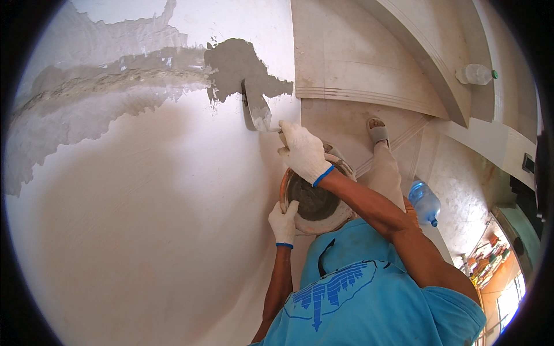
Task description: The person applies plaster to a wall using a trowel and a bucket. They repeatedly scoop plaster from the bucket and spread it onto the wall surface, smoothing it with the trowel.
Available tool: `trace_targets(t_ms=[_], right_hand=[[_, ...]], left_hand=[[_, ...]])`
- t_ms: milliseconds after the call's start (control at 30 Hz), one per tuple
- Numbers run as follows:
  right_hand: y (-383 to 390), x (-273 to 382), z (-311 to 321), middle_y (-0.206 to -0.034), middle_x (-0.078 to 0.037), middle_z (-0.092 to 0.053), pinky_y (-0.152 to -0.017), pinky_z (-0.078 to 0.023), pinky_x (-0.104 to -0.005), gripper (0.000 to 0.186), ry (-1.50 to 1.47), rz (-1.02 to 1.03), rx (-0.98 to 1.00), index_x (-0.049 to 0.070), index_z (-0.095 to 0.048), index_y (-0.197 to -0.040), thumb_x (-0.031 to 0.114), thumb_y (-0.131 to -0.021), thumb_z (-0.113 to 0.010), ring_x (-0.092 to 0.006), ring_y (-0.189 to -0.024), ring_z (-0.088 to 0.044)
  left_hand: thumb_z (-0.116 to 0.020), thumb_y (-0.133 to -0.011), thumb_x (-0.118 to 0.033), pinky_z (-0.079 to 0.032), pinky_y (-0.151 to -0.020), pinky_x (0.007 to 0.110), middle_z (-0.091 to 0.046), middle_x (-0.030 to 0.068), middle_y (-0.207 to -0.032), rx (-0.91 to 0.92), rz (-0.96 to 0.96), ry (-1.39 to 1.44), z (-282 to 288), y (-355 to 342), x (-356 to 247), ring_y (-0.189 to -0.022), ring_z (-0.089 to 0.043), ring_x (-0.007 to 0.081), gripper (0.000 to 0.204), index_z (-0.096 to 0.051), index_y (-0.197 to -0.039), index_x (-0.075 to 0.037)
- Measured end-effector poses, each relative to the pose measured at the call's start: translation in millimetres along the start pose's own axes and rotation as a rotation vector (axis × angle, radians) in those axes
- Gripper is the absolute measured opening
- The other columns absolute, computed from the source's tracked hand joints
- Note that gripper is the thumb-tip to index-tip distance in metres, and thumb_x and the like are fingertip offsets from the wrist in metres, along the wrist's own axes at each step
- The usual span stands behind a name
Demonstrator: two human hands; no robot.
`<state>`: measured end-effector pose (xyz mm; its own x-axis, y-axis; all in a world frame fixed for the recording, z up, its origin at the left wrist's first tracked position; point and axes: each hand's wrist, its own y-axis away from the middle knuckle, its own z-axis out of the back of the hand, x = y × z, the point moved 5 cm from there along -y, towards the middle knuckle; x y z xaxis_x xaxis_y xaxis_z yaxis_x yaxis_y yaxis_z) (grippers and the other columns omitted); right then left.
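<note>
Trowel [254, 106] in my right hand [303, 150], up by the wall [144, 230]; from the head view I can't tell whether its blade touches the surface or stands just off it. The gloved fingers are curled in around the handle, which the glove mostly hides. I judge the tool light, its blade thin and a little springy, and any mortar on it would put the weight out at the far end. I'd keep hold of the handle close behind the blade, firmly, since a knit glove may slip if the grip gets wet.

My left hand [283, 223] is clamped on the near rim of a round bucket [284, 190], thumb over the edge, the other fingers largely out of sight. Inside sits dark grey mortar [311, 199], probably soft, sticky and heavy for its bulk, so I'd hold that rim tightly and expect the bucket to tip if the grip loosens.

Beyond the blade, a dark grey patch [236, 63] spreads over the wall, ragged at its edges; I'd guess it is damp and easily gouged. Farther out, a blue-tinted bottle [425, 203] lies to the right, and a clear bottle [476, 74] with a green cap lies higher up.
</note>
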<state>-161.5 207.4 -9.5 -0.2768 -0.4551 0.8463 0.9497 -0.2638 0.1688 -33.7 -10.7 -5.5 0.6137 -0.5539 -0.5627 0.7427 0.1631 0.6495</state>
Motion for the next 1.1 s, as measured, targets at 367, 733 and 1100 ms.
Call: trace_targets(t_ms=[367,733,1100], right_hand=[[-24.1,31.3,6.1,-0.106,-0.015,-0.067,-0.08,-0.056,-0.0524,0.05,-0.02,0.034,-0.014,0.01,-0.054,-0.127,0.014,-0.082,-0.077,-0.0385,-0.101,-0.068],[-1.4,23.0,13.2,-0.107,-0.016,-0.066,-0.082,-0.056,-0.0518,0.051,-0.06,0.043,-0.057,0.01,-0.056,-0.13,0.013,-0.083,-0.075,-0.0387,-0.102,-0.068],[22.8,44.5,14.7,-0.111,-0.014,-0.067,-0.082,-0.057,-0.0488,0.057,0.013,0.095,0.137,0.01,-0.056,-0.134,0.016,-0.083,-0.079,-0.0386,-0.104,-0.068]], left_hand=[[-0.081,-0.093,-0.022,-0.045,-0.066,0.03,-0.058,-0.0021,-0.076,-0.017,-0.017,0.05,-5.8,1.7,-0.8,-0.072,-0.05,0.0089,0.027,-0.068,-0.09,0.002],[-0.081,-0.093,-0.022,-0.047,-0.068,0.03,-0.061,-0.0009,-0.078,-0.004,-0.026,0.025,-4.2,0.9,-5.1,-0.074,-0.051,0.009,0.027,-0.07,-0.094,0.003],[-0.081,-0.094,-0.023,-0.047,-0.068,0.03,-0.059,-0.0011,-0.077,-0.016,-0.025,0.058,-5.3,4.5,-2.2,-0.073,-0.052,0.0094,0.028,-0.069,-0.092,0.003]])
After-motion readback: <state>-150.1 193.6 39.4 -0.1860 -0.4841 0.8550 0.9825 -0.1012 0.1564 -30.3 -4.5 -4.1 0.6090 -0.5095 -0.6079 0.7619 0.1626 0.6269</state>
